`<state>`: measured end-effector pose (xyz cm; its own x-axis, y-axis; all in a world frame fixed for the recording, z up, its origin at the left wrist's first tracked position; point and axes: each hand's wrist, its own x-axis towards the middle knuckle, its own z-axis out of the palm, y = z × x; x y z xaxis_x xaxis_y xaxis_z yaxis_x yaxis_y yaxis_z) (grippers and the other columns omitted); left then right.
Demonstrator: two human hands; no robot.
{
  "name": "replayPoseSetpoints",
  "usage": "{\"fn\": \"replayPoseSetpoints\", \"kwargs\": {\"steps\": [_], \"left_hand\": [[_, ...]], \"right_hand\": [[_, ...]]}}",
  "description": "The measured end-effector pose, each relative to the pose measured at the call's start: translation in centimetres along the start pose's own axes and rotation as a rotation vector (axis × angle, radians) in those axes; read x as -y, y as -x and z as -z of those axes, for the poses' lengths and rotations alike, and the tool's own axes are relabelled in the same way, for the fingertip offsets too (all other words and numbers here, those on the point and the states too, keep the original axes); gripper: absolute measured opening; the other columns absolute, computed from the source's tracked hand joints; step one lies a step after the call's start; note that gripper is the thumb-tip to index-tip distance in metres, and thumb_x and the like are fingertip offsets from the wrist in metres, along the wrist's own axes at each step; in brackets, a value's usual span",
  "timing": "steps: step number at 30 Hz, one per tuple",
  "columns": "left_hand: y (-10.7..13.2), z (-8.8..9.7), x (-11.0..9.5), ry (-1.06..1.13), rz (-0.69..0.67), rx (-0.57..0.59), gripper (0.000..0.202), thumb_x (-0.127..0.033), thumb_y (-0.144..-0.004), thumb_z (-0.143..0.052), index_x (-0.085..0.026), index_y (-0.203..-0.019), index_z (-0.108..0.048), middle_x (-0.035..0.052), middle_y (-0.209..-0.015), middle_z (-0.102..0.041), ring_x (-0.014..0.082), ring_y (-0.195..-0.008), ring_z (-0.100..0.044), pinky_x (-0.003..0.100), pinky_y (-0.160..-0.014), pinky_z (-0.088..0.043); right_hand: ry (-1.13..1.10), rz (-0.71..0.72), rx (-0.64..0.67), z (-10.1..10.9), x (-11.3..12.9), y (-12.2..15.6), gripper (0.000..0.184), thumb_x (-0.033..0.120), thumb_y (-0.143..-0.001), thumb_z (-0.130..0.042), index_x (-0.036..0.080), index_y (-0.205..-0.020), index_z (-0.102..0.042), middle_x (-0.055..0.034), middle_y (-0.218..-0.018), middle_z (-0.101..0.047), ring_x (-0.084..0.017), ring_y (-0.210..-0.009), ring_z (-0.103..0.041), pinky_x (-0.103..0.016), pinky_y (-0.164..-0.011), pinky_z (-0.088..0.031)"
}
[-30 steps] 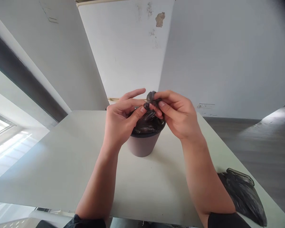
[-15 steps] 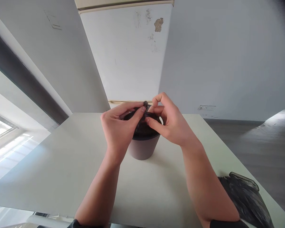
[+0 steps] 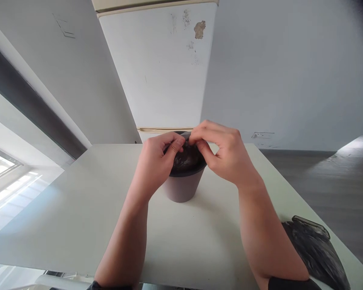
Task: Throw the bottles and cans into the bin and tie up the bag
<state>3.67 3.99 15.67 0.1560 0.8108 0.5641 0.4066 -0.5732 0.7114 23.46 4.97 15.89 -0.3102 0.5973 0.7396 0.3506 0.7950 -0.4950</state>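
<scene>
A grey-mauve trash bin [image 3: 182,190] with a dark rim stands upright on the pale table. Black plastic of a trash bag [image 3: 188,159] fills its mouth. My left hand [image 3: 157,162] is over the bin's left side, thumb and fingers pinched on the bag's plastic. From the right, my right hand [image 3: 225,152] reaches over the far side, its fingertips closed on the same plastic close to the left fingertips. My fingers and palms hide parts of the rim and the bag's top.
More folded black plastic [image 3: 316,249] lies at the table's front right corner. The white table [image 3: 87,205] extends left and right of the bin. Behind it stands a white fridge [image 3: 160,72] with worn spots. A window [image 3: 0,163] is at the left.
My hands have drawn slightly apart, and the dark knotted bit of plastic between the fingertips no longer shows. My right fingers have folded down; more of the bag shows between the hands.
</scene>
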Motion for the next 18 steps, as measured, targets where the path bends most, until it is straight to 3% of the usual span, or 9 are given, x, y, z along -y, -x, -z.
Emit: {"fn": "replayPoseSetpoints", "kwargs": {"steps": [4,9,14,18], "left_hand": [[-0.1,-0.2,0.0,0.052,0.021,-0.067,0.029,-0.041,-0.105,-0.069,-0.023,-0.082,-0.077,0.0015,-0.073,-0.069,0.0174,-0.065,-0.059,0.031,-0.056,-0.043],[-0.1,-0.5,0.0,0.100,0.032,-0.135,0.023,-0.040,-0.101,-0.074,-0.025,-0.086,-0.084,0.0012,-0.067,-0.069,0.0178,-0.061,-0.062,0.031,-0.056,-0.049],[-0.4,-0.6,1.0,0.214,0.102,-0.285,0.009,-0.031,-0.092,-0.083,-0.024,-0.097,-0.088,0.0056,-0.092,-0.082,0.0257,-0.088,-0.078,0.037,-0.080,-0.064],[-1.3,0.4,3.2,-0.001,0.111,-0.444,0.009,-0.024,-0.091,-0.079,-0.024,-0.095,-0.087,0.0055,-0.094,-0.083,0.0261,-0.090,-0.078,0.039,-0.086,-0.065]], "right_hand": [[0.169,0.106,0.052,-0.3,-0.6,0.0,0.006,0.030,-0.102,-0.065,0.026,-0.100,-0.069,-0.0057,-0.103,-0.072,-0.026,-0.092,-0.060,-0.044,-0.088,-0.044],[0.235,0.133,-0.034,-1.4,-1.3,-0.2,0.026,0.030,-0.108,-0.055,0.024,-0.084,-0.063,-0.0051,-0.096,-0.068,-0.024,-0.087,-0.056,-0.044,-0.086,-0.040],[0.087,0.063,-0.071,-1.7,-1.3,-0.7,0.033,0.028,-0.105,-0.059,0.022,-0.073,-0.057,-0.0062,-0.103,-0.064,-0.023,-0.091,-0.057,-0.042,-0.081,-0.043],[0.166,-0.053,0.002,0.4,-2.6,-0.5,0.032,0.025,-0.100,-0.062,0.021,-0.069,-0.056,-0.0061,-0.100,-0.065,-0.023,-0.092,-0.058,-0.041,-0.082,-0.044]]}}
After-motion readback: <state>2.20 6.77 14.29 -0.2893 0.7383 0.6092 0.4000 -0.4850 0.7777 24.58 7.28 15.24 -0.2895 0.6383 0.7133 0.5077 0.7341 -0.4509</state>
